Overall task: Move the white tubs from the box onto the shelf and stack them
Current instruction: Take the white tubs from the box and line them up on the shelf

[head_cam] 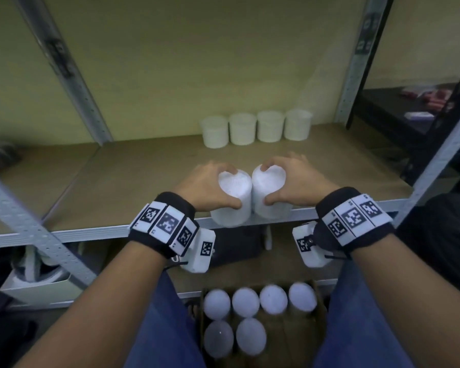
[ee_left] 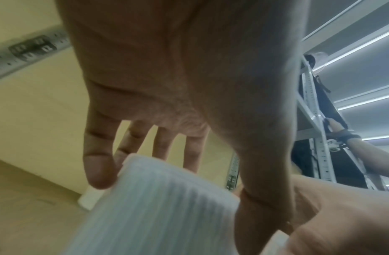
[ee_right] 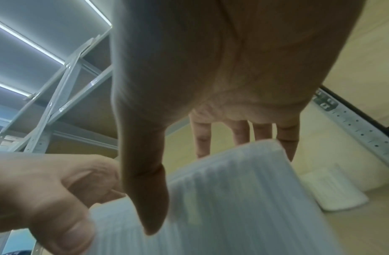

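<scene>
Here, left hand (head_cam: 203, 185) grasping ribbed white tub (head_cam: 233, 199), right hand (head_cam: 294, 181) grasping matching cylindrical tub (head_cam: 271, 193).

The shelf (head_cam: 149, 166) board lies bare between its front edge and a row of four white tubs (head_cam: 255, 128) along the back wall, with wide open board to the left of that row. Slanted metal uprights (head_cam: 72, 75) bound the bay at left and right. Below, six tubs (head_cam: 246, 301) fill the box (head_cam: 322, 309), leaving an open pocket at its front right corner, flanked by the person's knees (head_cam: 165, 328).
</scene>
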